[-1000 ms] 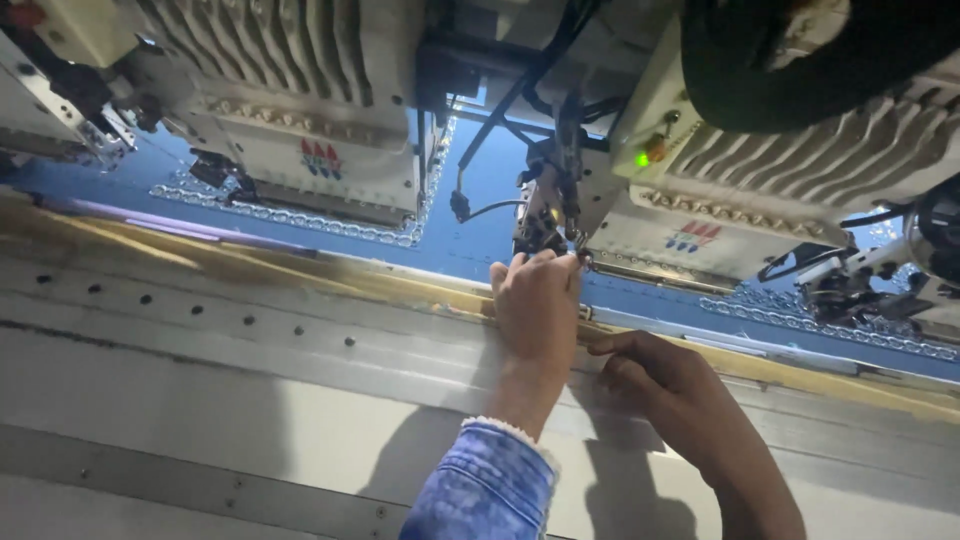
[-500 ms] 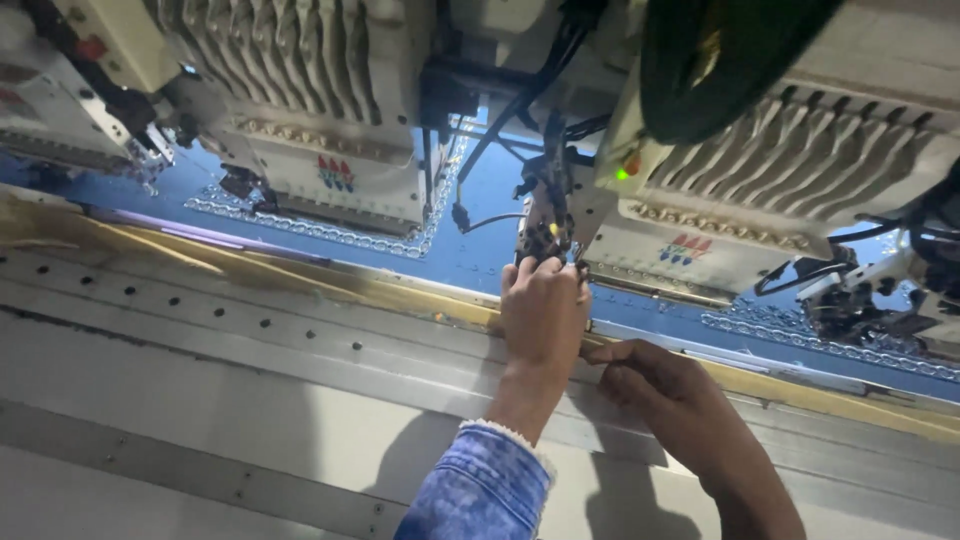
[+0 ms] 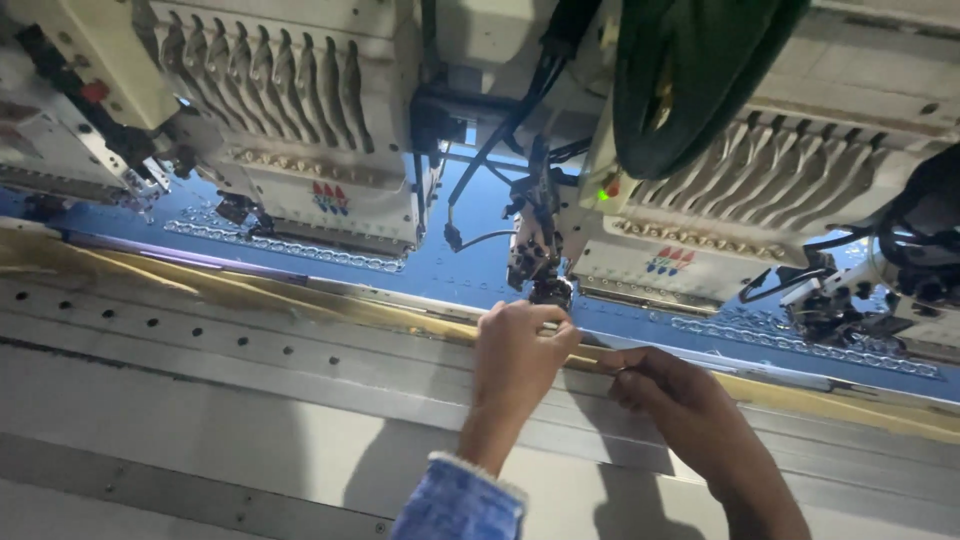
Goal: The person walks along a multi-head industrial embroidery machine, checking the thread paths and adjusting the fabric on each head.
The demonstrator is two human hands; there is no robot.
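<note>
Under embroidery head point(image 3: 640, 250), needle assembly point(image 3: 540, 265) sits just above left hand point(image 3: 515, 350). Left fingers curl together at its lower tip, seem to pinch something small, unclear what. Right hand point(image 3: 665, 395) lower right, farther, fingers closed on frame edge point(image 3: 300, 295).

2 hands in view: left hand point(image 3: 515, 355) at centre, right hand point(image 3: 675, 405) just right of it, lower centre. 1 denim cuff point(image 3: 460, 500) at bottom centre. 2 full embroidery heads: one point(image 3: 300, 130) upper left, one point(image 3: 760, 190) upper right; part of a 3rd point(image 3: 60, 110) at far left edge. 1 blue fabric point(image 3: 450, 265) across the middle. 1 green lamp point(image 3: 603, 195) lit, upper centre-right. 2 stitched border strips: point(image 3: 285, 248) left, point(image 3: 800, 340) right.
</note>
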